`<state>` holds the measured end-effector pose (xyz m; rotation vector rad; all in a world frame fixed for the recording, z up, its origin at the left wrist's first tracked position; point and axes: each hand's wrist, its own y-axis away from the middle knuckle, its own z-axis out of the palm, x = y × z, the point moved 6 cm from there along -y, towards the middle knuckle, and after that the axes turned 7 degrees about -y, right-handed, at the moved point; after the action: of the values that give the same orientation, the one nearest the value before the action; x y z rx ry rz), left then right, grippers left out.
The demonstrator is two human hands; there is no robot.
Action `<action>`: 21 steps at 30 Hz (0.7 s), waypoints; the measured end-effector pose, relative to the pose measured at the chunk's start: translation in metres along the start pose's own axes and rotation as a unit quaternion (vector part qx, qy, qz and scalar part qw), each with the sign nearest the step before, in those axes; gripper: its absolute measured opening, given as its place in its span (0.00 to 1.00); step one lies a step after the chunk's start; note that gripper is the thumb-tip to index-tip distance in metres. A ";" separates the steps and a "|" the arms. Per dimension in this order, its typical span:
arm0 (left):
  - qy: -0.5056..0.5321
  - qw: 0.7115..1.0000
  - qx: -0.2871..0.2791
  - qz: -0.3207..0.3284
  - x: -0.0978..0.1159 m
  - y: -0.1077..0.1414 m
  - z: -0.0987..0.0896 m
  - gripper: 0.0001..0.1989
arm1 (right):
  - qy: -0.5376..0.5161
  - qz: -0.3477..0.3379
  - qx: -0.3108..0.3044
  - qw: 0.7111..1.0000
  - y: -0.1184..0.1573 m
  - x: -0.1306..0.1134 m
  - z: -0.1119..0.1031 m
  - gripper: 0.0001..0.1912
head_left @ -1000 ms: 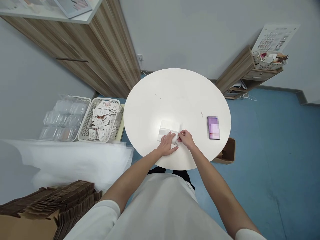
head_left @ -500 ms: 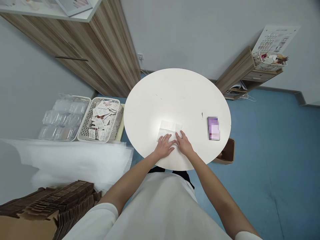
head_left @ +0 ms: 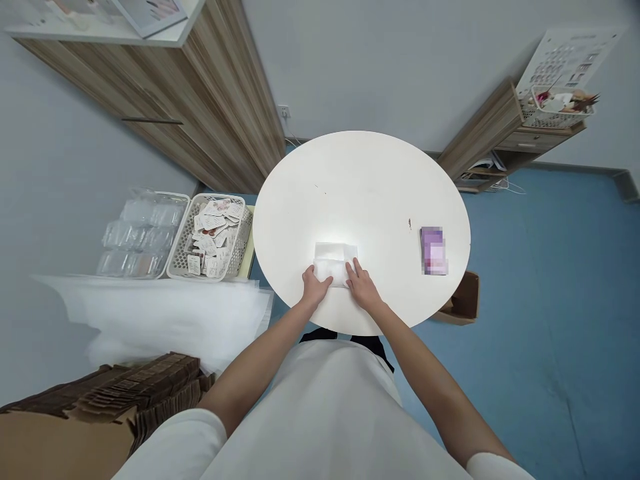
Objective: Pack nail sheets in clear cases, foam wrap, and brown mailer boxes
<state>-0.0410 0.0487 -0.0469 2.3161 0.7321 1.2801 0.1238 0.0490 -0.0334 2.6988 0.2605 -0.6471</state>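
A folded white sheet point(head_left: 330, 257) lies near the front edge of the round white table point(head_left: 365, 180). At the sheet's left edge is my left hand point(head_left: 315, 287), thumb and fingers spread apart, touching the corner. My right hand point(head_left: 362, 285) rests on the right side of the sheet with its fingers apart. The sheet has a fold running across it, its near part doubled over. To the right on the table lies a purple and pink item point(head_left: 433, 251), blurred by pixelation.
Left of the table stand a white basket of cards point(head_left: 173, 267) and a bin of clear plastic boxes point(head_left: 143, 230). White sheets point(head_left: 175, 310) and folded brown cartons point(head_left: 145, 390) are nearer me. An open cardboard box point(head_left: 465, 300) stands on the floor at right.
My left hand has moved left off the sheet's middle to its edge, and the hands are farther apart. The sheet now lies straighter, and the whole view has shifted slightly.
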 end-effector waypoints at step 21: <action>-0.062 0.980 -0.094 0.162 0.037 0.010 0.008 0.14 | -0.025 0.050 0.029 0.998 0.002 0.000 -0.015 0.27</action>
<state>-0.0152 0.0631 -0.0205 2.3968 0.1854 1.2581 0.1300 0.0530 -0.0205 2.7252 0.0951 -0.7011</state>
